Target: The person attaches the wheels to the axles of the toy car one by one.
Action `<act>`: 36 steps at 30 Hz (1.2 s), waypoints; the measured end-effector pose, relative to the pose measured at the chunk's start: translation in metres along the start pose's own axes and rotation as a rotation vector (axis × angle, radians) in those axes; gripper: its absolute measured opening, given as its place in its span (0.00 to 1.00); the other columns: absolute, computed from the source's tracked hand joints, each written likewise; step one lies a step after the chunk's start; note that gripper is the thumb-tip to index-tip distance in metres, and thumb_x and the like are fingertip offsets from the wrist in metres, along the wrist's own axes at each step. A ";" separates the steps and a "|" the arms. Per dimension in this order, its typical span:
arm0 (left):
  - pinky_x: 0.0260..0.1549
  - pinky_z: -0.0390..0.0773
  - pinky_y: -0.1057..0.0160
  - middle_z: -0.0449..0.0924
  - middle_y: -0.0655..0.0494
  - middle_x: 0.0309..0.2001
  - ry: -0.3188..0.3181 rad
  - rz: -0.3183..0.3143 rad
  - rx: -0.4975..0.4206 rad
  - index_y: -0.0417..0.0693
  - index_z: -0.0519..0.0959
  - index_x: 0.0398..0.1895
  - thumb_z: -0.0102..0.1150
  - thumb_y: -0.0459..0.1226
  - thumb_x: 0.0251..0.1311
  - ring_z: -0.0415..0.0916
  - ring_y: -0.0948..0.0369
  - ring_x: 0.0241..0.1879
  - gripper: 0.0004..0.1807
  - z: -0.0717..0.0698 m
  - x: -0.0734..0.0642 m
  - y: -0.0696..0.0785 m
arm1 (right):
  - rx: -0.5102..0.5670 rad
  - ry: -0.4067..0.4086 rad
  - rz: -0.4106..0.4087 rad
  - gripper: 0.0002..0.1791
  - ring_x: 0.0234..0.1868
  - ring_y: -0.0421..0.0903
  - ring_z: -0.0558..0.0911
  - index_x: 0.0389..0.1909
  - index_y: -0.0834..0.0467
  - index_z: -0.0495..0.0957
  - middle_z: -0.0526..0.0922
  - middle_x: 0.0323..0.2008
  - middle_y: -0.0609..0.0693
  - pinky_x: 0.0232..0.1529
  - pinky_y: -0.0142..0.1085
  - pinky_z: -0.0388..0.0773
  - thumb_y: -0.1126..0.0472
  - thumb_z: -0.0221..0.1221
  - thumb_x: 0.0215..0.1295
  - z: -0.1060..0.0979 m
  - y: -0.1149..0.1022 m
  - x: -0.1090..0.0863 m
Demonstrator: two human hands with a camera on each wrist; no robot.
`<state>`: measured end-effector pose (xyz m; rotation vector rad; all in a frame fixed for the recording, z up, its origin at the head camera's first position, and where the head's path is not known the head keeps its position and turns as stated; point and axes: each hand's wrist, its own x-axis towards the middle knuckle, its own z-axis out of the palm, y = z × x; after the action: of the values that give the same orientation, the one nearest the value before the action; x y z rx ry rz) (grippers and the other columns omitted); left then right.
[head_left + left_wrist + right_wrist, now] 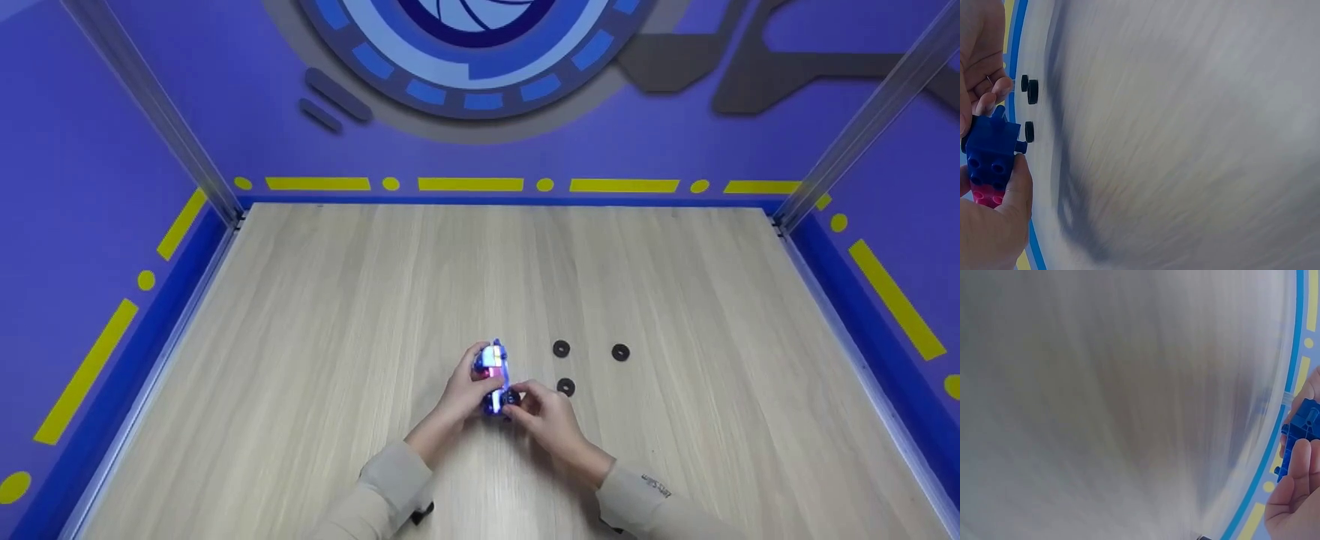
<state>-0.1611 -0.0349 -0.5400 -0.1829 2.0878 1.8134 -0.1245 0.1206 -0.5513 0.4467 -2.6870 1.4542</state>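
My left hand (466, 386) grips a toy car body (492, 375) of blue and red blocks, fingers and thumb round its sides. The left wrist view shows studs on its blue block (994, 149) and red block (988, 194), and a bare blue peg (1021, 147) sticking out at the side. With thumb and fingers, my right hand (551, 416) pinches a black wheel (511, 397) against the near end of the body's right side. In the right wrist view the blue underside (1303, 422) shows beyond the right fingers, which hide part of it.
Three loose black wheels lie on the wooden table (337, 300) to the right: one (561, 349) farther back, one (620, 352) farthest right, one (565, 387) close beside the right hand. Purple-blue panels (480, 161) wall the table at the back and sides.
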 end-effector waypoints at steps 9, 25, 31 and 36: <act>0.41 0.74 0.51 0.61 0.37 0.57 -0.030 -0.011 -0.047 0.60 0.54 0.64 0.54 0.36 0.55 0.66 0.46 0.53 0.34 0.000 -0.002 0.000 | -0.014 -0.012 -0.039 0.17 0.20 0.31 0.69 0.40 0.61 0.76 0.76 0.19 0.46 0.21 0.24 0.68 0.57 0.61 0.51 -0.001 0.001 -0.001; 0.44 0.73 0.50 0.59 0.38 0.59 -0.007 -0.031 -0.041 0.62 0.54 0.64 0.55 0.37 0.55 0.65 0.46 0.54 0.34 0.002 -0.004 0.002 | 0.019 -0.021 -0.064 0.17 0.20 0.32 0.70 0.41 0.63 0.76 0.76 0.19 0.47 0.22 0.25 0.70 0.60 0.62 0.50 -0.003 0.004 0.000; 0.44 0.73 0.49 0.60 0.39 0.59 -0.006 -0.031 -0.027 0.62 0.55 0.64 0.55 0.37 0.55 0.66 0.46 0.54 0.34 0.002 -0.002 0.000 | 0.047 -0.069 -0.043 0.18 0.21 0.32 0.71 0.42 0.63 0.75 0.77 0.20 0.48 0.23 0.25 0.71 0.58 0.61 0.51 -0.005 0.005 0.001; 0.43 0.73 0.48 0.60 0.39 0.59 -0.004 -0.050 -0.026 0.64 0.54 0.64 0.55 0.40 0.55 0.66 0.46 0.54 0.34 0.001 -0.002 -0.001 | 0.054 -0.101 -0.035 0.19 0.22 0.34 0.73 0.43 0.63 0.75 0.78 0.23 0.48 0.25 0.27 0.73 0.58 0.61 0.51 -0.014 0.005 0.004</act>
<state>-0.1589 -0.0347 -0.5404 -0.2357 2.0392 1.8107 -0.1312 0.1336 -0.5471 0.5832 -2.7067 1.5379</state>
